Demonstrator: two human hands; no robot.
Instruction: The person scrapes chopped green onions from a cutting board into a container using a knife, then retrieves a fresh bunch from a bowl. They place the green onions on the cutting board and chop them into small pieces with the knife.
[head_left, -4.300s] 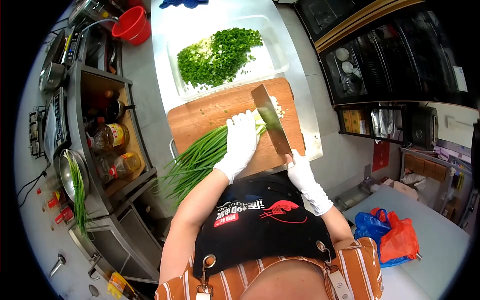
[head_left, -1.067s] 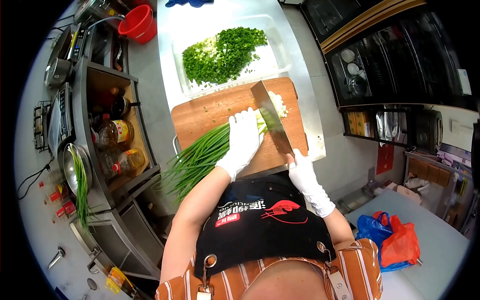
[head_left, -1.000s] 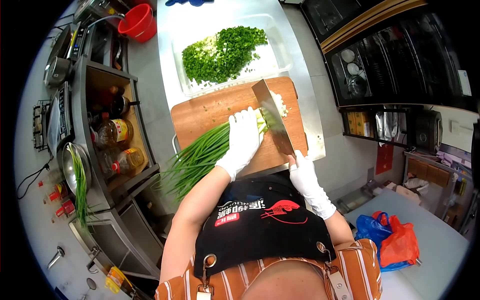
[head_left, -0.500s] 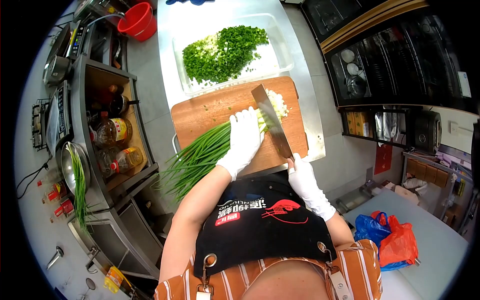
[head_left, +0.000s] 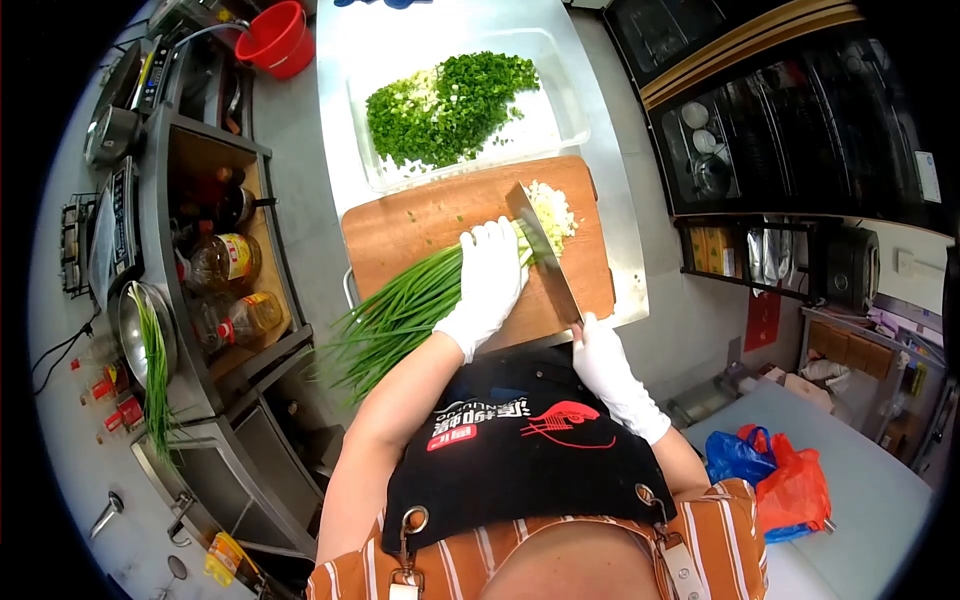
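Note:
White gloves cover both my hands. Under my left hand (head_left: 490,280), a bunch of green onions (head_left: 405,310) is gripped near its pale ends, the long green leaves hanging off the left side of the wooden cutting board (head_left: 385,235). My right hand (head_left: 605,360) is closed round the handle of a cleaver (head_left: 548,250). Its blade stands at the pale ends of the bunch, close by my left fingers. Chopped white onion pieces (head_left: 552,210) lie just right of the blade. Behind the board, a clear plastic tub (head_left: 545,110) holds a heap of chopped green onion (head_left: 440,115).
The board rests on a metal table (head_left: 625,240). To the left, a shelf holds oil bottles (head_left: 225,262), and more green onions (head_left: 153,370) lie across a metal bowl (head_left: 130,325). A red bucket (head_left: 275,40) is at the back left; red and blue plastic bags (head_left: 790,485) are at right.
The cleaver's tip has dropped slightly and the blade sits a little lower, and my right hand has shifted slightly. My left hand keeps its place on the bunch.

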